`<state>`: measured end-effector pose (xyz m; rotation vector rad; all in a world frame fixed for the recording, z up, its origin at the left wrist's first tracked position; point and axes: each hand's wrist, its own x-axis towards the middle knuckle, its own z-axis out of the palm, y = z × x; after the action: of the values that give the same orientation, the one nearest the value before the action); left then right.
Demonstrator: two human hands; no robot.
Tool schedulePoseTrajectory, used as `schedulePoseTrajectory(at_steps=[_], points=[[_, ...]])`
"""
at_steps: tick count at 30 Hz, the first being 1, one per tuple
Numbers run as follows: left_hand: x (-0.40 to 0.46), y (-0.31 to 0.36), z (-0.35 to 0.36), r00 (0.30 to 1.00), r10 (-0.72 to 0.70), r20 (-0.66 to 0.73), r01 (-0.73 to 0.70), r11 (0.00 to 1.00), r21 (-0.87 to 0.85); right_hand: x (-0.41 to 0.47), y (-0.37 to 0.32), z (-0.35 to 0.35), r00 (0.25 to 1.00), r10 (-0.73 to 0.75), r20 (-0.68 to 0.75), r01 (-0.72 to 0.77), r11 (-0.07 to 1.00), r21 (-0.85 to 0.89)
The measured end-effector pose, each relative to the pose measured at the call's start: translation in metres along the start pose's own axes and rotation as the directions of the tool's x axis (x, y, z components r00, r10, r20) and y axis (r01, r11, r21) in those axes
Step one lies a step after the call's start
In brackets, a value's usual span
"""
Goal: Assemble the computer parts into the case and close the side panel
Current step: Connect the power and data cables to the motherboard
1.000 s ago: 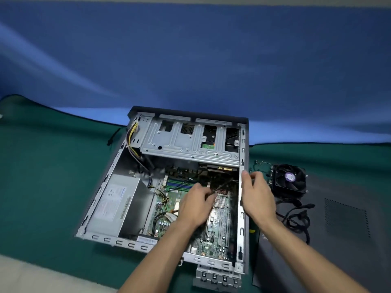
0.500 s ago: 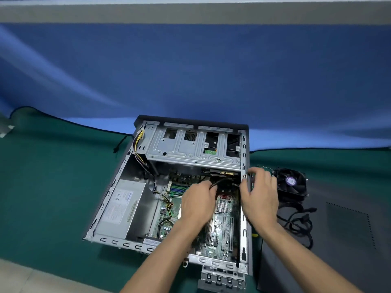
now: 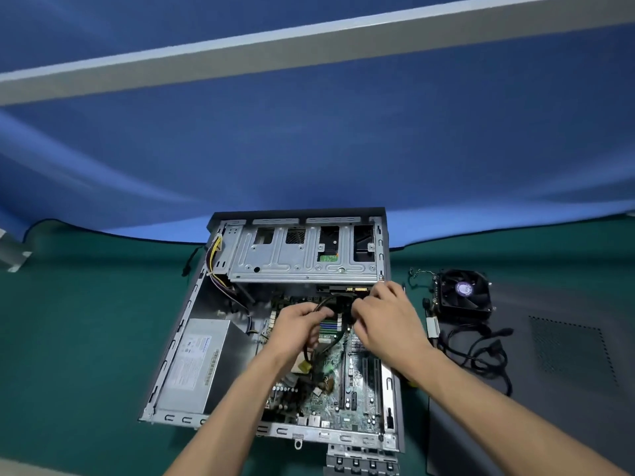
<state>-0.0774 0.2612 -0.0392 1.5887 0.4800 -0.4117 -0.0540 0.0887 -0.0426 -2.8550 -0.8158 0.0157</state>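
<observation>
a: so where is the computer case (image 3: 178, 341)?

b: it lies flat on its side on the green mat (image 3: 86, 338), open on top. it is a grey metal box with thin bent edges.

a: what is inside?

b: a green board (image 3: 347, 396) with lots of tiny bumpy parts and long black slots. a plain grey power box (image 3: 199, 362) with a white sticker sits in the left part. at the far end is a shiny metal cage (image 3: 302, 255) with square holes. yellow and black wires (image 3: 214, 255) run down beside it.

a: and the hands?

b: both are in the middle of the case, over the board. the left hand (image 3: 297, 329) has its fingers curled round a thin black cable (image 3: 324, 345) that bends in a loop. the right hand (image 3: 385, 317) is curled too, just beside the left one, fingers down by the same cable, but i cannot tell if it really grips it.

a: what is outside the box?

b: a square black fan (image 3: 464, 295) with a purple round sticker, right of the case. a messy pile of black cords (image 3: 481, 352) lies near it. a flat dark side panel (image 3: 567, 355) with a patch of tiny holes lies under them. behind all is a smooth blue cloth (image 3: 309, 149).
</observation>
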Motion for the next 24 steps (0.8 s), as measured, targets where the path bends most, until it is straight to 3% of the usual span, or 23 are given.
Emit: schedulePoseTrajectory(at_steps=[5,8,11,14,18,20,22,24], points=[[-0.001,0.001,0.002,0.999,-0.046,-0.016,0.043,0.991,-0.125,0.006,-0.001,-0.006,0.978,-0.138,0.154,0.155,0.982,-0.104],[-0.003,-0.004,0.005,0.997,-0.045,-0.065,0.034,0.986,-0.164,0.011,-0.014,-0.005,0.909,-0.255,0.33,0.296,0.952,-0.08],[-0.003,-0.008,0.007,0.992,-0.062,-0.106,0.034,0.969,-0.246,0.012,-0.026,-0.001,0.844,-0.251,0.474,0.313,0.948,-0.057],[-0.003,-0.013,0.007,0.988,-0.078,-0.134,0.039,0.961,-0.273,0.015,-0.026,-0.005,0.833,-0.237,0.5,0.303,0.952,-0.053],[0.0,-0.019,0.0,0.98,-0.05,-0.192,0.029,0.993,-0.111,0.015,-0.024,-0.006,0.84,-0.254,0.48,0.296,0.955,-0.014],[-0.001,-0.021,-0.004,0.97,0.029,-0.24,-0.009,0.996,0.085,0.014,-0.024,-0.006,0.852,-0.248,0.461,0.268,0.963,0.024],[-0.004,-0.023,-0.005,0.952,0.157,-0.262,-0.044,0.92,0.39,0.013,-0.024,-0.005,0.873,-0.234,0.429,0.237,0.97,0.046],[-0.007,-0.025,-0.007,0.939,0.256,-0.231,-0.084,0.821,0.565,0.013,-0.024,-0.003,0.889,-0.219,0.402,0.222,0.974,0.04]])
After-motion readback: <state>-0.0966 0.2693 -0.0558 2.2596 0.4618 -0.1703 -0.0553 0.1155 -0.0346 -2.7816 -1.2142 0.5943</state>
